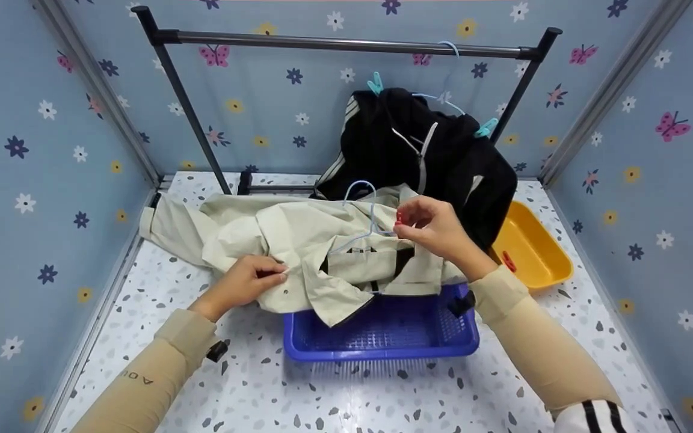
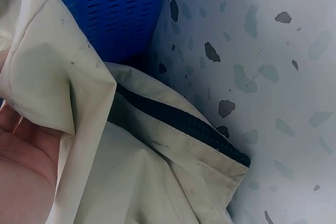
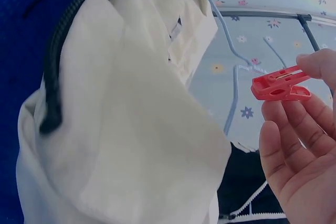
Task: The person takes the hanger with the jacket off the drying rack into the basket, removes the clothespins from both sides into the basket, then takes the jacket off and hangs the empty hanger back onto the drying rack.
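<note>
A cream jacket (image 1: 238, 225) lies over the back of a blue basket, a light blue hanger (image 1: 372, 210) inside its collar. My left hand (image 1: 241, 285) grips the jacket's fabric on the left; in the left wrist view the fingers of that hand (image 2: 26, 156) are partly behind a fold of the jacket (image 2: 58, 66). Between thumb and fingers, my right hand (image 1: 437, 231) pinches a red clothespin (image 1: 399, 219) beside the hanger's right arm. The right wrist view shows the clothespin (image 3: 281, 85) held by the right hand (image 3: 304, 129), apart from the cream fabric (image 3: 142, 129).
A dark metal rack (image 1: 346, 44) stands at the back. From it hangs a black jacket (image 1: 382, 144), with teal clothespins (image 1: 486, 127) on its hanger. The blue basket (image 1: 382, 355) is in front; a yellow tray (image 1: 542, 252) holding a red clothespin (image 1: 509, 261) sits right.
</note>
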The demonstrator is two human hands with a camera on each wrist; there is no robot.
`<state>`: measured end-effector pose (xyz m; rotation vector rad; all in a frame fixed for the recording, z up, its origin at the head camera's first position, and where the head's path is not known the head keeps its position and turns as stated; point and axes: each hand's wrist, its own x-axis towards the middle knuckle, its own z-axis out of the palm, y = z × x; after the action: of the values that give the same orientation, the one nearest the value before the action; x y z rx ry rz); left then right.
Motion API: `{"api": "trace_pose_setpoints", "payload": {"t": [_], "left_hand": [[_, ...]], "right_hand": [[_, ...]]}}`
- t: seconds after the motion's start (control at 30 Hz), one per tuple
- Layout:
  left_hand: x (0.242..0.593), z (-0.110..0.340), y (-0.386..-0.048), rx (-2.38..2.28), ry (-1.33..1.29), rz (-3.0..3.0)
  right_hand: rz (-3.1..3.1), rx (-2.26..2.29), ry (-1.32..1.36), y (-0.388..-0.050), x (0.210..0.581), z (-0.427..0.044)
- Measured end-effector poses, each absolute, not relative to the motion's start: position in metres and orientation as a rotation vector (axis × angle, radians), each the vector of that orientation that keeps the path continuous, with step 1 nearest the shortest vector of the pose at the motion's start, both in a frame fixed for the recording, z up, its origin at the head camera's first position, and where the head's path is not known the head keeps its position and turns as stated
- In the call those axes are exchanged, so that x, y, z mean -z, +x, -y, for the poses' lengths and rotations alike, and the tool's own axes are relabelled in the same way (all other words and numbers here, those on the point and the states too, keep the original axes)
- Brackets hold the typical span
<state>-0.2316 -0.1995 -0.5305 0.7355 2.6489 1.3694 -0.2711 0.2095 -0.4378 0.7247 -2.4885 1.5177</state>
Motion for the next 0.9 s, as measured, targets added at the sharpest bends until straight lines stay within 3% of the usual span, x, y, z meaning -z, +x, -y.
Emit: {"api": "trace_pose_setpoints", "payload": {"t": [0.9], "left_hand": [[0.532,0.200,-0.233,-1.372,0.779,-2.654]], "right_hand": [[2.342,-1.606,0.433,-0.282,0.443,-0.278]]}}
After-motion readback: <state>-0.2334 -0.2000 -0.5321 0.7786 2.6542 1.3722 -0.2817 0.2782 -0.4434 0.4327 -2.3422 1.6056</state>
